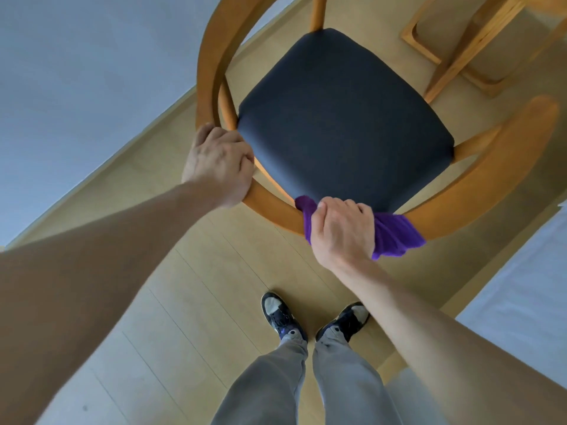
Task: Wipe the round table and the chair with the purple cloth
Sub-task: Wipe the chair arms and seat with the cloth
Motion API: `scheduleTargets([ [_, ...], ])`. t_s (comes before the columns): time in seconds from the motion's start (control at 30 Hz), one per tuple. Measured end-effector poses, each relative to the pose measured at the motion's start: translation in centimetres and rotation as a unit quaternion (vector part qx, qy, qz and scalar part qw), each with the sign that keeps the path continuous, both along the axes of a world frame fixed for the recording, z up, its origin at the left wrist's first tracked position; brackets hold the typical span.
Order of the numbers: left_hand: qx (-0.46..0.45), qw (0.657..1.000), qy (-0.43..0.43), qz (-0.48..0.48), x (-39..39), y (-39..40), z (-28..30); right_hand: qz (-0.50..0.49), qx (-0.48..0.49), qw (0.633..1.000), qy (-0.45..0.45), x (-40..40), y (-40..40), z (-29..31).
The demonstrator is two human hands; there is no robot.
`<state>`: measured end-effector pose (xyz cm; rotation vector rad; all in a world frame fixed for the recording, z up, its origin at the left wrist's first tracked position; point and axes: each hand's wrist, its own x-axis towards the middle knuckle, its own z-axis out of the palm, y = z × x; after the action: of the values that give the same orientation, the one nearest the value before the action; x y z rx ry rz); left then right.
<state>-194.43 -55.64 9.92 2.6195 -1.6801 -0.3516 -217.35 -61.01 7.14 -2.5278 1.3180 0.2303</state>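
Note:
A wooden chair [478,185] with a curved backrest rail and a dark padded seat [340,118] stands in front of me, seen from above. My left hand [219,165] grips the curved rail at its left side. My right hand [342,230] holds the purple cloth [394,236] wrapped over the near middle of the same rail, fingers curled over the top. Cloth bunches out on both sides of that hand. Only the wooden base of a table [472,44] shows at the top right; its round top is out of view.
Pale wooden floor [190,271] lies under the chair. A grey-blue wall [76,87] runs along the left. A white surface [527,289] borders the right edge. My two feet in dark shoes [282,314] stand just behind the chair.

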Motion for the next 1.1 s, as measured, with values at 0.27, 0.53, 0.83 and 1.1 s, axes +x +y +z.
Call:
scheduleTargets([
  [0.27, -0.058, 0.995, 0.063, 0.055, 0.1, 0.7, -0.1, -0.126, 0.11, 0.975, -0.144, 11.4, 2.7, 2.0],
  [0.53, -0.09, 0.979, 0.121, 0.141, -0.6, 0.5, -0.3, -0.003, 0.11, 0.979, -0.173, 6.4, 2.0, 0.9],
  [0.83, -0.116, 0.974, 0.147, 0.128, -0.4, 0.7, -0.4, -0.077, 0.186, 0.971, -0.129, 10.6, 0.5, 1.1],
  [1.1, -0.154, 0.962, 0.187, 0.124, -0.3, 1.1, -0.3, 0.002, 0.298, 0.944, -0.139, 11.3, -1.3, 2.6],
])
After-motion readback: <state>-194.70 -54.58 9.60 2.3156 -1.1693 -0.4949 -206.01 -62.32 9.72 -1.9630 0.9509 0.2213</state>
